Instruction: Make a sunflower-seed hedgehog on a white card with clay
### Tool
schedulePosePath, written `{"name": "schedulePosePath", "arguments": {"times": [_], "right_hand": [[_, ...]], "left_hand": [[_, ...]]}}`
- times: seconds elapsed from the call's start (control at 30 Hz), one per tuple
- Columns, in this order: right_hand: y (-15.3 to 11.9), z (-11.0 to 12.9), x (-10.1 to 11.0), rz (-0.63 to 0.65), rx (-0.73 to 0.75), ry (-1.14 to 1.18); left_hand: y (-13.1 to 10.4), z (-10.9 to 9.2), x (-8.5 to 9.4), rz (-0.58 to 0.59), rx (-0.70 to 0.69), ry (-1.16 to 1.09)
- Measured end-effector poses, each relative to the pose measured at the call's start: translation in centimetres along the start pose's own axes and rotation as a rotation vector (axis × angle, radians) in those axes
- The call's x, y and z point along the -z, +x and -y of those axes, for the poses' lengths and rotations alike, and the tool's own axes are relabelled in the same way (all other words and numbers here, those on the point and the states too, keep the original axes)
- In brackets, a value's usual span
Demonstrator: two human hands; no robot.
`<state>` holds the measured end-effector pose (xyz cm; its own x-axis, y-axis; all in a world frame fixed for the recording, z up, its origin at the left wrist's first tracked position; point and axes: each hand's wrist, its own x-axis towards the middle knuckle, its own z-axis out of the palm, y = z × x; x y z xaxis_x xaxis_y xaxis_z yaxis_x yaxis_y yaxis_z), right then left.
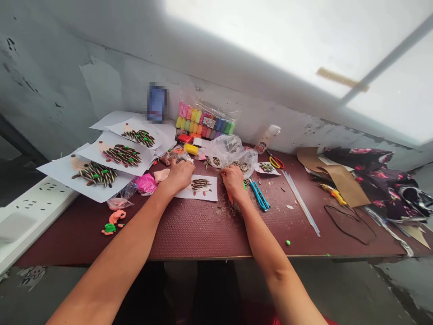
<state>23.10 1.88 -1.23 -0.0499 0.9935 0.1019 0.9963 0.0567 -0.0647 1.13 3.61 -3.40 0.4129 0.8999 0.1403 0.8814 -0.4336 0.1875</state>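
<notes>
My left hand rests at the left edge of a small white card, fingers curled beside a dark lump in a plastic bag. What these fingers hold, if anything, is hidden. On the card, striped sunflower seeds form the spiny back of a hedgehog picture. To the right, my right hand has its fingers bent together near loose seeds spilling from a clear plastic bag. Anything in its grip is too small to make out. A blue utility knife lies right of that hand.
Finished-looking hedgehog sheets overlap at the left, above a white power strip. Coloured clay packs lean on the wall by a bottle. Scissors, glue sticks and a yellow glue gun lie rightward.
</notes>
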Motion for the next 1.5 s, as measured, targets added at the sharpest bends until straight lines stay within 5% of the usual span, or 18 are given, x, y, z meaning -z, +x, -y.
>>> {"name": "schedulePosePath", "arguments": {"times": [0.27, 0.47, 0.73, 1.07, 1.23, 1.5], "right_hand": [[0.2, 0.0, 0.3, 0.086, 0.064, -0.113], [0.2, 0.1, 0.0, 0.031, 0.107, -0.134], [0.0, -1.2, -0.5, -0.153, 0.078, 0.508], [-1.3, -1.7, -0.8, -0.102, 0.111, 0.918], [-1.6, -1.1, -0.6, -0.044, 0.031, 0.800], [-2.5, 0.1, 0.3, 0.017, 0.067, 0.257]], "left_hand": [[0.0, 0.0, 0.0, -0.006, 0.000, -0.004], [0.0, 0.1, -0.2, -0.010, -0.005, -0.006], [0.3, 0.3, -0.6, -0.024, 0.009, -0.020], [0.4, 0.4, -0.9, -0.034, 0.008, -0.016], [0.4, 0.4, -0.9, -0.031, 0.009, -0.008], [0.4, 0.4, -0.9, -0.048, 0.001, -0.032]]}}
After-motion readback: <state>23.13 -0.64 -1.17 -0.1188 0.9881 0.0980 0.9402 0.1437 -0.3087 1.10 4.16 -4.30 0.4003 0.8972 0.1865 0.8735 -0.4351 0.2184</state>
